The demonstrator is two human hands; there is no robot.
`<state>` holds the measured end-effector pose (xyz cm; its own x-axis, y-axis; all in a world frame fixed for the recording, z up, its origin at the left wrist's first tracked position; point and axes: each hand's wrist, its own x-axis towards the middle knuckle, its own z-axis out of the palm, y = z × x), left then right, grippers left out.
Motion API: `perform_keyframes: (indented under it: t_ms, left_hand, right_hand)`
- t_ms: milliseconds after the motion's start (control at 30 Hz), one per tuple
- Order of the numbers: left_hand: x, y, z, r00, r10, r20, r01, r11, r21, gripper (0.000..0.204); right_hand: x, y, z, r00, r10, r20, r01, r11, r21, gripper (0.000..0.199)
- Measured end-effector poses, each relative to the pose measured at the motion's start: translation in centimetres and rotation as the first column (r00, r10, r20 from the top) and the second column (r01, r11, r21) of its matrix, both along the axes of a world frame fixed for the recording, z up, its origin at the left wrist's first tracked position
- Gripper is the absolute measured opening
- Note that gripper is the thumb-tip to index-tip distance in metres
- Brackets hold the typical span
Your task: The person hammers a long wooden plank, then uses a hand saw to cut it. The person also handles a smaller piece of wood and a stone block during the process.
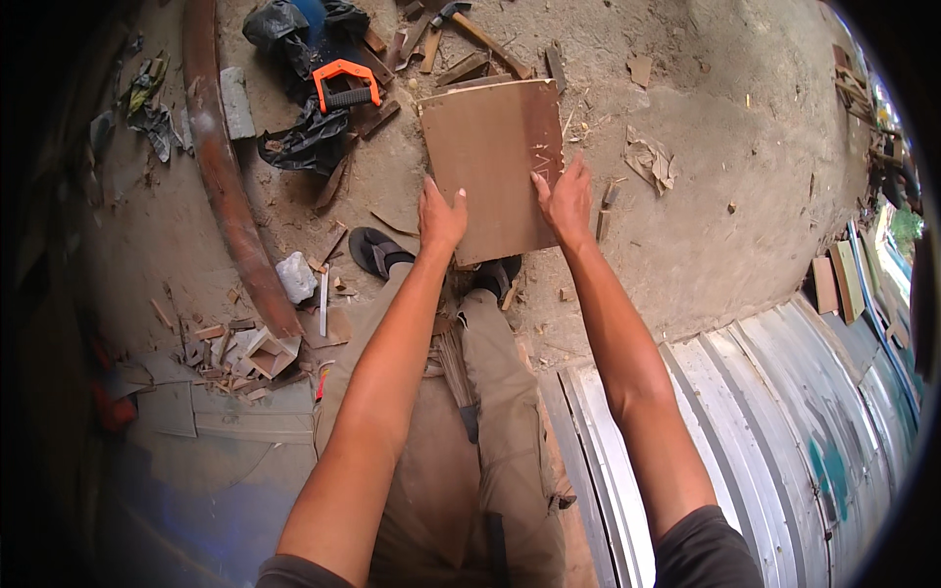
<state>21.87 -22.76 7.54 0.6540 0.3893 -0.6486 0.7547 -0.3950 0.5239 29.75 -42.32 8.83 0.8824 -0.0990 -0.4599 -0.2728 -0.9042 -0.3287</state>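
A flat brown wooden board (pixel 490 147) with a pale far edge and scribbled marks near its right side is held out in front of me, above my feet. My left hand (pixel 444 218) grips its left edge, thumb toward the face and fingers along the side. On the opposite edge is my right hand (pixel 567 204), its thumb on the face and its fingers beside the edge. What lies under the board is hidden.
Beyond the board lie a hammer (pixel 495 49) and wood scraps. An orange-framed tool with a black grip (pixel 351 98) rests by black plastic (pixel 309 142). A curved reddish beam (pixel 223 176) runs at left, wood offcuts (pixel 270 353) nearby. Ribbed metal sheeting (pixel 755 412) covers the lower right.
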Motion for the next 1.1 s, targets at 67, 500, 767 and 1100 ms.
perform_keyframes:
  t_ms: [67,500,767,1100]
  left_hand:
    - [0.4,-0.3,0.9,0.999,0.02,0.027,-0.022,0.998,0.06,0.071]
    - [10.8,-0.9,-1.2,0.825,0.516,0.23,-0.542,0.838,0.061,0.08]
    - [11.0,-2.2,-3.9,0.866,0.45,0.22,-0.501,0.784,0.366,0.053]
    - [12.7,-0.7,-3.1,0.856,0.372,0.359,-0.503,0.761,0.41,0.045]
  right_hand:
    - [-0.3,1.6,2.4,0.952,0.304,0.039,-0.3,0.951,-0.077,0.089]
    - [1.6,0.9,2.0,0.695,0.63,-0.346,-0.61,0.771,0.18,0.096]
    - [6.1,0.0,5.3,0.464,0.816,-0.345,-0.683,0.578,0.447,0.063]
    - [29.4,4.3,-12.3,0.83,0.541,-0.136,-0.495,0.826,0.269,0.053]
